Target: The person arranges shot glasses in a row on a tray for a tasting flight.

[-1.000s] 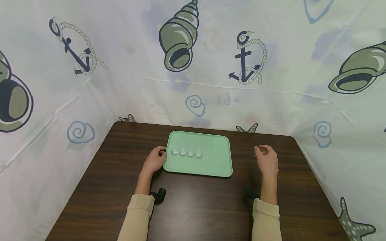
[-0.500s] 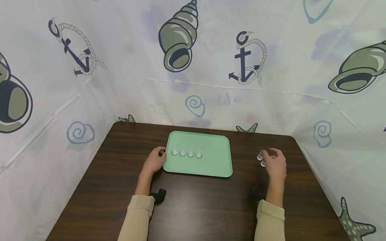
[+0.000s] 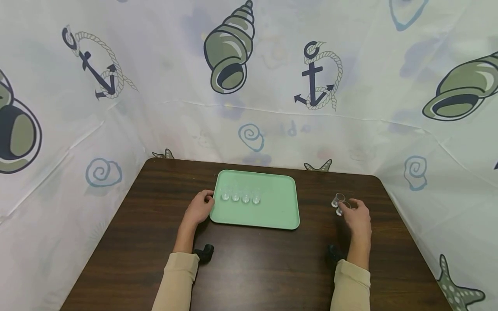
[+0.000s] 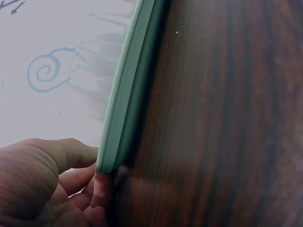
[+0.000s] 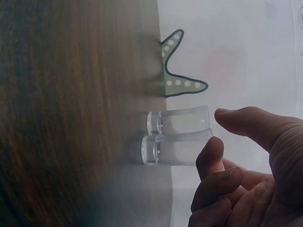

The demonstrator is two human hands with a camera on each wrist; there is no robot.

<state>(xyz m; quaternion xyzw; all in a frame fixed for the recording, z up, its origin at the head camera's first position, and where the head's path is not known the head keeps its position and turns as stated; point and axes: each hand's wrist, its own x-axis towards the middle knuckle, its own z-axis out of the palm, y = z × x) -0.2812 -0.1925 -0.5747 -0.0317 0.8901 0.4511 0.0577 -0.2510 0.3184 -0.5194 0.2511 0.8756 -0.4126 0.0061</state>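
Note:
At the left edge of the green tray [image 3: 272,211] my left hand [image 3: 199,210] pinches the rim. The left wrist view has the thumb over the tray's edge [image 4: 120,101] and fingertips beneath. A row of several small clear shot glasses [image 3: 246,198] stands upright on the tray. To the right, two more stand upright side by side on the table: a farther shot glass [image 3: 339,198] and a nearer shot glass [image 5: 182,150]. My right hand [image 3: 358,218] is at their rims, thumb and forefinger spread apart. Its forefinger tip overlaps the nearer glass's rim in the right wrist view.
The dark wood-grain table [image 3: 264,268] reaches back to a white curtain [image 3: 175,125] printed with shells, anchors and starfish. A black wrist mount [image 3: 205,253] shows beneath the left cuff, another [image 3: 334,252] by the right.
My right hand has moved right and slightly back toward me, its fingers spreading, and the two shot glasses now show on the table. The left hand and the tray have stayed put.

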